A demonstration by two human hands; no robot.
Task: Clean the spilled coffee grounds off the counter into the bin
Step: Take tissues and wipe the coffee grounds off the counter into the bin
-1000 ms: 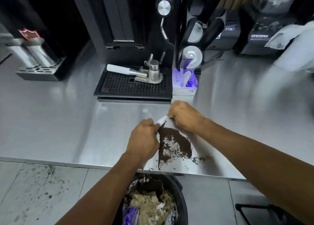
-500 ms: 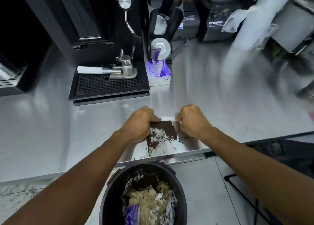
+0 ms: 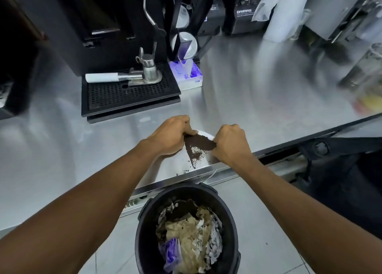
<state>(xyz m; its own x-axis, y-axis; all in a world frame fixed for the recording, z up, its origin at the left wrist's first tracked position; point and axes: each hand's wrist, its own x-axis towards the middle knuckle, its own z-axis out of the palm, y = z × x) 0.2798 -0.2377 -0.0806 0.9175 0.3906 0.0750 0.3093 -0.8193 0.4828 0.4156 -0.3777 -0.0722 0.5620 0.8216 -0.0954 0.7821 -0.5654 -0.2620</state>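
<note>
Dark coffee grounds [image 3: 197, 147] lie in a heap on the steel counter [image 3: 248, 108], close to its front edge. A white tissue [image 3: 204, 133] is stretched behind the heap. My left hand [image 3: 171, 136] grips its left end and my right hand [image 3: 230, 144] grips its right end, both fists resting on the counter on either side of the grounds. A few specks trail to the counter lip [image 3: 182, 173]. Directly below stands a black bin [image 3: 187, 230] on the floor, holding crumpled paper and purple wrapper.
Behind my hands sit a black drip tray [image 3: 130, 100] with a portafilter [image 3: 124, 77], a coffee machine, and a purple tissue box [image 3: 186, 75]. Blenders and a white roll stand at the back right. A dark trolley frame [image 3: 330, 149] sits right of the counter edge.
Both hands have dragged the tissue and the grounds toward the front edge of the counter. The heap has bunched narrower between my fists, and the view has shifted over the bin.
</note>
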